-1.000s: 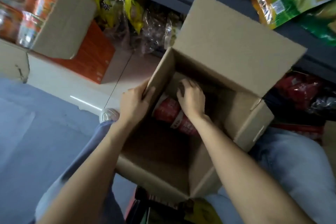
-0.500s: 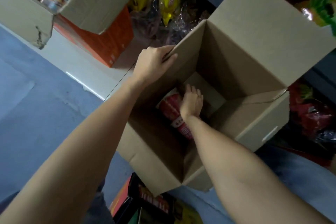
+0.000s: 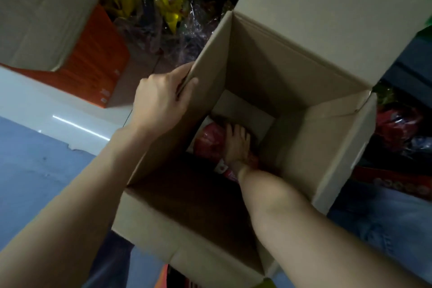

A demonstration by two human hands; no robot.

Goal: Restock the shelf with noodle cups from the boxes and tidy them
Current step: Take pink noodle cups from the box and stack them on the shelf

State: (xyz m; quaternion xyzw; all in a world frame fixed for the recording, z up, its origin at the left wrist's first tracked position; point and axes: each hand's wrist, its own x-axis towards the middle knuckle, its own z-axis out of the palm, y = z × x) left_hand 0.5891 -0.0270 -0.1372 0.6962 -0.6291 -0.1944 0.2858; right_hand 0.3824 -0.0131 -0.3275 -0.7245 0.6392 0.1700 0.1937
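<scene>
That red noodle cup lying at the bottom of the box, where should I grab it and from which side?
Grip the red cup round its side wall, coming straight down through the box opening. It lies on its side deep against the left wall, so only its upper flank is reachable, where the right hand already rests.

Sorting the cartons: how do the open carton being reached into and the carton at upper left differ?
The open carton is plain brown inside and out; the upper-left carton has an orange printed side. The left hand grips the open carton's edge; nothing touches the upper-left carton. Both are cardboard.
</scene>
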